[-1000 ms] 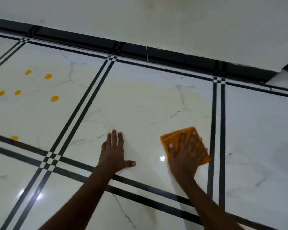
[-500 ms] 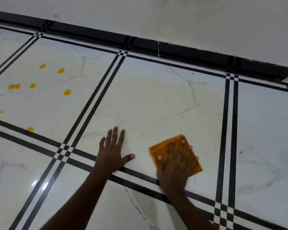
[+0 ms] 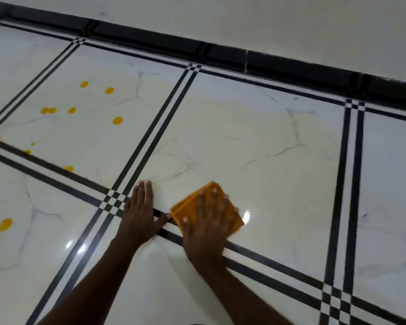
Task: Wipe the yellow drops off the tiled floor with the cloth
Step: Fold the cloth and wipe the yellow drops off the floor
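We press our right hand (image 3: 205, 221) flat, fingers spread, on the orange cloth (image 3: 190, 207) | left hand (image 3: 140, 216) flat on tiled floor (image 3: 256, 137), holding nothing | yellow drops (image 3: 117, 120) well left, unwiped

The floor (image 3: 256, 137) is glossy, smooth tile with marble-like veins and reflects light. The orange cloth (image 3: 190, 207) looks soft and matt, perhaps microfibre.

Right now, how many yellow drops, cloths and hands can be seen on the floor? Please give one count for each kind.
Yellow drops: 10 (the joined pair counted as one)
Orange cloth: 1
Hands: 2 (left hand, right hand)
Total: 13
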The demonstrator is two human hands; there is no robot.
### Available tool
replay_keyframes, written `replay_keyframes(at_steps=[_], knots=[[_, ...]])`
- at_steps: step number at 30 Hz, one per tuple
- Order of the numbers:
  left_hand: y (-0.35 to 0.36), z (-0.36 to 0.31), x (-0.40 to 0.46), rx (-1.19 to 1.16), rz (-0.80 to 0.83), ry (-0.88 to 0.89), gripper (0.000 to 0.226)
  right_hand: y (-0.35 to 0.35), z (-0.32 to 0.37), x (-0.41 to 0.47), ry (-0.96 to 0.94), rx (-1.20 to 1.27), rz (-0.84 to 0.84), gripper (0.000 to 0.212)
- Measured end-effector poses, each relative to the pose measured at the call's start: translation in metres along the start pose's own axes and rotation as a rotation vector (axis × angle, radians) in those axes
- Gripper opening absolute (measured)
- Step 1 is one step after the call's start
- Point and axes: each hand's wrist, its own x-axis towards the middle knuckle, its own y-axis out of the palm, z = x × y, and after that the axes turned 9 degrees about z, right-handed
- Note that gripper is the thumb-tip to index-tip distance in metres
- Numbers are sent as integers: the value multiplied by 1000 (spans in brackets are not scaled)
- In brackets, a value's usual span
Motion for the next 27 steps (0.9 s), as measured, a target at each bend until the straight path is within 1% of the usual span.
replay_keyframes(at_steps=[1,2,3,5,6,8,10,11,12,13,15,16,18,19,21,22,23,25,26,27], knots=[[-2,8,-3,-11,-4,-13,117,7,22,23,-133,-25,66,79],[-4,15,-4,-15,-4,-22,112,11,31,55,-226,-47,107,78],[-5,24,-5,-13,2,-37,107,12,32,86,-268,-57,115,76],[-6,43,-8,-25,-3,-86,103,11,7,133,-206,-95,37,72],[-7,55,-12,-31,-16,-120,106,6,-10,143,-152,-105,1,71],[-6,68,-20,-42,-32,-165,116,-5,-38,125,-42,-96,-59,74],[-2,78,-27,-71,-49,-179,118,-5,-25,81,-19,-113,-57,77],[-1,80,-27,-80,-50,-167,117,-1,-11,63,-67,-123,-24,78],[-3,82,-26,-81,-42,-148,116,8,8,58,-164,-141,25,79],[-6,85,-28,-74,-36,-128,115,15,27,68,-297,-155,91,79],[-8,100,-34,-60,-16,-122,113,26,60,114,-501,-189,148,78],[-9,103,-35,-50,3,-127,112,25,63,143,-497,-202,163,77],[-8,122,-43,-55,11,-179,112,23,60,184,-374,-216,134,78],[-6,134,-49,-68,2,-200,112,25,60,190,-301,-199,113,78],[-1,140,-57,-94,-17,-209,112,28,69,167,-196,-133,48,79],[3,141,-61,-121,-28,-223,112,33,83,143,-209,-120,46,79],[5,138,-63,-142,-36,-235,110,39,96,117,-276,-117,63,79],[9,135,-68,-154,-56,-245,109,58,130,80,-524,-118,134,80],[10,138,-71,-149,-60,-245,109,66,150,78,-642,-140,164,80],[10,144,-73,-139,-49,-238,110,73,170,89,-717,-170,190,79]])
